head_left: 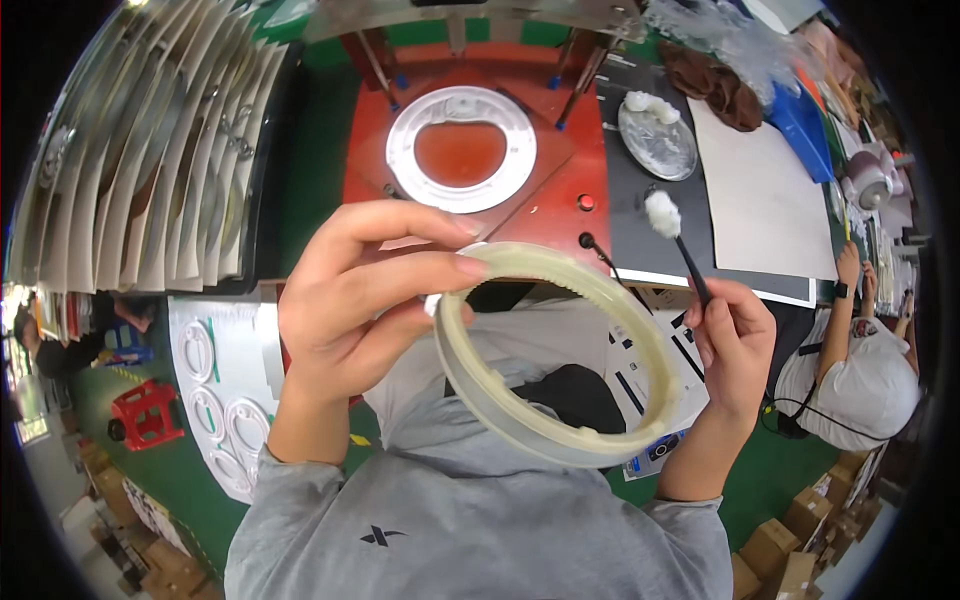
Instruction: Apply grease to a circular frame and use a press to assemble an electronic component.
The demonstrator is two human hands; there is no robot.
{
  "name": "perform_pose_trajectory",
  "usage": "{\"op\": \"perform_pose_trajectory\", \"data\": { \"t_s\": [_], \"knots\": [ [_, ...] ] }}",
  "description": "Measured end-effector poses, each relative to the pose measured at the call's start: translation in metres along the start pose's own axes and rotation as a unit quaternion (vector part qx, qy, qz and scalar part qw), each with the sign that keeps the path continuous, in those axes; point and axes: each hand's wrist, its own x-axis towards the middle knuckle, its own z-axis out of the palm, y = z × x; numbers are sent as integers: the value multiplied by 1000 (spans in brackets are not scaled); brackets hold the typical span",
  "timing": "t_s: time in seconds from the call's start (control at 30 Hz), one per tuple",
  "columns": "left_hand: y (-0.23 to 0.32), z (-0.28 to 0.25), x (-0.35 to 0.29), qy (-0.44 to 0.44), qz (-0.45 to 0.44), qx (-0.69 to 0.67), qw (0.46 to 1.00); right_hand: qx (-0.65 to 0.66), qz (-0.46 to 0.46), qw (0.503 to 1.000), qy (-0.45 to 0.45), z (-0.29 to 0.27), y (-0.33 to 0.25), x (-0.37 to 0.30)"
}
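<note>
One red platform [370, 130]: occupied by a white ring [518, 150], laid flat toward the worktop's [625, 230] far edge.
Pale ring [540, 438]: raised at the worktop's near edge, gripped by the left hand [350, 290].
Dish [660, 150]: set right of the platform, loaded with spare cotton [650, 106].
Black tool [692, 268]: pinched in the right hand [730, 340].
Cotton wad [663, 214]: carried at the tool's tip, not yet touched to the pale ring; how much is finished cannot be told.

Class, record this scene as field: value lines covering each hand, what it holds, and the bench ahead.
Left hand: grips the pale ring by its left side
Right hand: holds the black tool
Tool tip: bears a white fluffy wad, apart from the pale ring
Red base: carries a white ring
Dish: round, silvery dish right of the red base, with white fluff at its upper edge
</note>
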Motion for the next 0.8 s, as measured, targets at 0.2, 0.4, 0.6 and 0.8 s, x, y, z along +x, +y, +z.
{"op": "perform_pose_trajectory", "data": {
  "t_s": [0.2, 0.4, 0.6, 0.8],
  "knots": [
    [2, -1, -11, 26, 25, -5, 999, -122, -108, 985, -65, 22, -24, 2],
    [1, 0, -22, 52, 0, -9, 999, -211, -146, 962, -96, 49, -46, 11],
    [3, -3, -29, 75, -15, -22, 997, -264, -187, 937, -132, 70, -53, 23],
    [4, -14, -32, 79, 23, 21, 996, -444, -290, 841, -110, 72, -74, 12]
  ]
}}
